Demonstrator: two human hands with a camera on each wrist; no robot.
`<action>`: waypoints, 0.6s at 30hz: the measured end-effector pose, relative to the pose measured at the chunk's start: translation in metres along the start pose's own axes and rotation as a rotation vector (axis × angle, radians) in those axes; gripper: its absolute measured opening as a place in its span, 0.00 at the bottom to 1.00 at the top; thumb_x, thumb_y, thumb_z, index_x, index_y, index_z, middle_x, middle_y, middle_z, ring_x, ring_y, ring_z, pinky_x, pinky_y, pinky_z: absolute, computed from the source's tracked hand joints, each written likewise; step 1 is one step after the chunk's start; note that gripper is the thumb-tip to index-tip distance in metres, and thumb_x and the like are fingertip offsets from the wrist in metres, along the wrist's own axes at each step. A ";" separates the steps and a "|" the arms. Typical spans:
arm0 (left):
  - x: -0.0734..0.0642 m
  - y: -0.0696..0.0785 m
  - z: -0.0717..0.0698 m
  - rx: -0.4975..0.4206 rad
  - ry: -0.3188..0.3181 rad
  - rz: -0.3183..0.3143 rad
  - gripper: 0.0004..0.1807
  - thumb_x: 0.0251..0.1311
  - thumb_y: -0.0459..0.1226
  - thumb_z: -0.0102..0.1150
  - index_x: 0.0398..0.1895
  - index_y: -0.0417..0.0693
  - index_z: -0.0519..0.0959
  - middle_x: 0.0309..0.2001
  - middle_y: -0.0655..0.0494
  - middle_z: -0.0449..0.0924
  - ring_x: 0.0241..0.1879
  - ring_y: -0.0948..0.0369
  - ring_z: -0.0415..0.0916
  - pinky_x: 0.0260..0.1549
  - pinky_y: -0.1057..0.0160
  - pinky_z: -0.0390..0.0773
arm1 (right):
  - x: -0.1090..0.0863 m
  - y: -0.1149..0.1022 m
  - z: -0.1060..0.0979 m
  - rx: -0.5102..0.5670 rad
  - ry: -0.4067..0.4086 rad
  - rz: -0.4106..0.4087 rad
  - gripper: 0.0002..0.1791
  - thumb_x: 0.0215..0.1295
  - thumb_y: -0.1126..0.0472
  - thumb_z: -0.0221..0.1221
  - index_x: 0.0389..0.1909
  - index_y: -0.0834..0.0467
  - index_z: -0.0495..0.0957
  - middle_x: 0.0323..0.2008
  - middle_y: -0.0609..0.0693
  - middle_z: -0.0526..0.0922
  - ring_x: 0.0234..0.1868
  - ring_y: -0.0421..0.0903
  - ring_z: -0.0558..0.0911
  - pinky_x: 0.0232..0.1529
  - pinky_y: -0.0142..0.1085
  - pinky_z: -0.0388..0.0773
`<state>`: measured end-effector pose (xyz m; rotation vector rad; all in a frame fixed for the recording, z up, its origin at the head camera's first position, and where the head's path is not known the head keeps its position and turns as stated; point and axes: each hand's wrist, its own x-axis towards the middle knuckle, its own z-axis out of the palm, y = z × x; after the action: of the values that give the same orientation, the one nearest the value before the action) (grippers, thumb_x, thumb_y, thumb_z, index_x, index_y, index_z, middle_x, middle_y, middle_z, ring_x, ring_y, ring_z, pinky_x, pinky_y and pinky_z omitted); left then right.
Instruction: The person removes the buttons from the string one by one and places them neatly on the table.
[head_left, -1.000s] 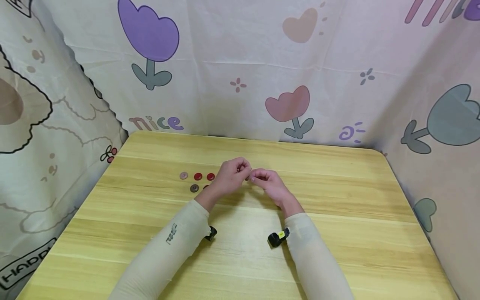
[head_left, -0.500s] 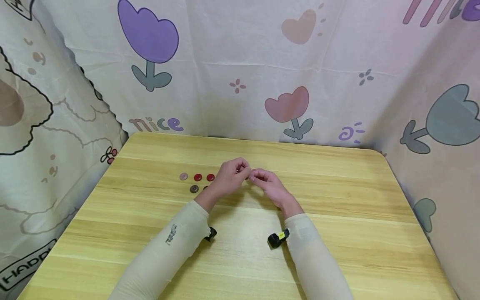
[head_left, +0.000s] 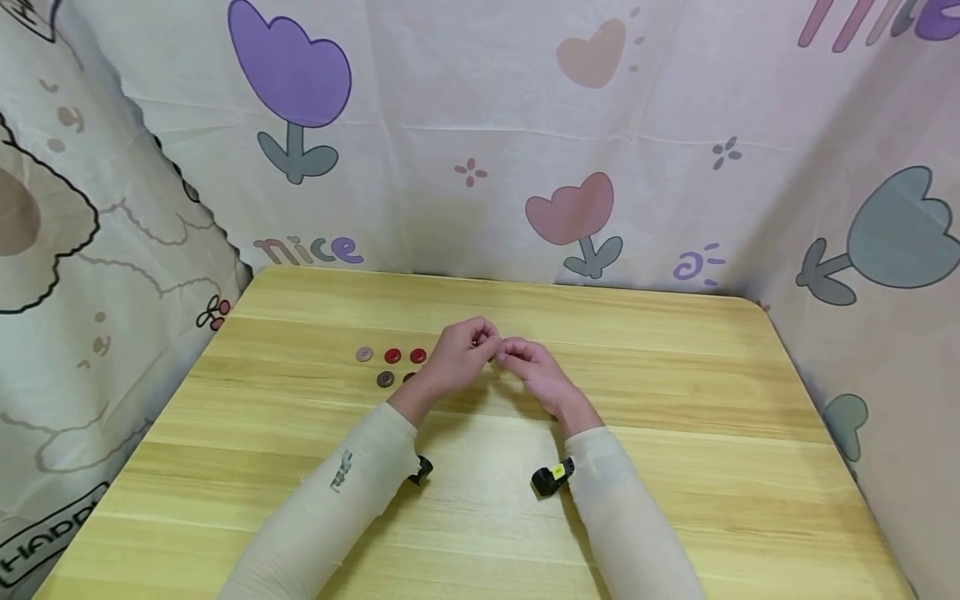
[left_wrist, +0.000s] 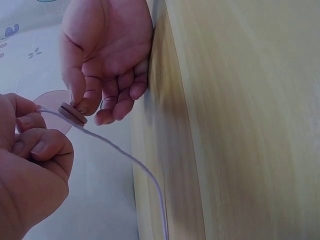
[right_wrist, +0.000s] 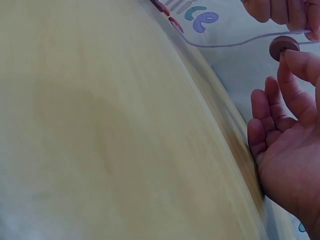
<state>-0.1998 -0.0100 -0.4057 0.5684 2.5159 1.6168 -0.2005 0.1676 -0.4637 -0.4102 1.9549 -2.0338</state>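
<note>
My left hand (head_left: 467, 346) and right hand (head_left: 536, 367) meet fingertip to fingertip over the table. In the left wrist view, the left thumb and forefinger pinch a thin pale lilac cord (left_wrist: 142, 167) near its end. A brownish-pink round button (left_wrist: 72, 114), looking like two stacked discs from this side, sits against the cord between the hands. The right thumb and forefinger pinch this button (right_wrist: 282, 47) by its edge, seen in the right wrist view, with the other fingers loosely bent. I cannot tell whether the cord passes through its holes.
Left of the hands lie a pale pink button (head_left: 364, 354), two red buttons (head_left: 393, 356) and a dark brown button (head_left: 386, 379). Another dark one is partly hidden by the left wrist. A printed cloth (head_left: 420, 167) hangs behind the wooden table (head_left: 675, 375).
The hands hold nearly the same pose throughout. The whole head view has shifted slightly, with the table and buttons a little further left.
</note>
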 end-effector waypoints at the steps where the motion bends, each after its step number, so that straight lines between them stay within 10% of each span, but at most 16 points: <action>1: 0.000 0.000 0.000 -0.001 0.001 0.000 0.07 0.65 0.40 0.51 0.32 0.47 0.75 0.24 0.54 0.70 0.23 0.60 0.66 0.20 0.64 0.65 | 0.000 0.001 0.000 -0.005 0.003 -0.003 0.17 0.70 0.60 0.52 0.45 0.73 0.73 0.50 0.55 0.77 0.57 0.56 0.70 0.59 0.49 0.61; 11: 0.001 -0.001 -0.004 0.033 0.034 0.009 0.06 0.64 0.38 0.50 0.30 0.50 0.74 0.23 0.55 0.69 0.24 0.61 0.66 0.21 0.64 0.65 | 0.000 0.002 0.000 -0.041 0.046 0.011 0.16 0.70 0.58 0.49 0.48 0.66 0.75 0.52 0.54 0.76 0.56 0.50 0.71 0.59 0.45 0.61; 18: 0.000 -0.005 -0.005 0.030 0.037 -0.026 0.06 0.63 0.37 0.50 0.31 0.47 0.74 0.22 0.54 0.70 0.22 0.60 0.67 0.20 0.65 0.66 | -0.009 -0.022 0.004 0.007 -0.005 0.038 0.18 0.73 0.66 0.44 0.53 0.79 0.65 0.57 0.72 0.65 0.58 0.59 0.66 0.62 0.52 0.56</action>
<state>-0.2020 -0.0162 -0.4078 0.5105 2.5668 1.5982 -0.1911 0.1679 -0.4411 -0.3740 1.9371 -2.0140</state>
